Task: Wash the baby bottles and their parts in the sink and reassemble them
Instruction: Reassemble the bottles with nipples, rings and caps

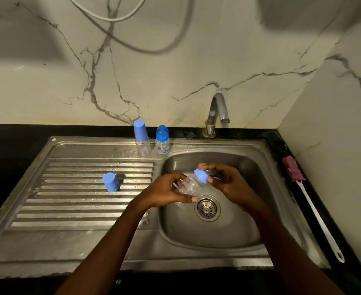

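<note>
Both my hands grasp one bottle (189, 186) above the basin (228, 235). My left hand (169, 193) curls round the clear body, thumb across its lower part. My right hand (228, 180) pinches the collar (201, 176) at the neck, fingers curled round it.

Position: the bottle is tilted, neck up and to the right, base down to the left, just above and left of the drain (207, 208).

Appearance: the body is transparent and colourless. The collar is opaque light blue. A clear teat (209, 172) shows past it, partly hidden by my fingers.

A blue cap (111, 182) stands mouth-down on the drainboard (79, 209). The left rear bottle (143, 146) carries a tall opaque cap. The right rear bottle (162, 145) carries a translucent blue dome. A brush (315, 211) lies right of the basin.
</note>
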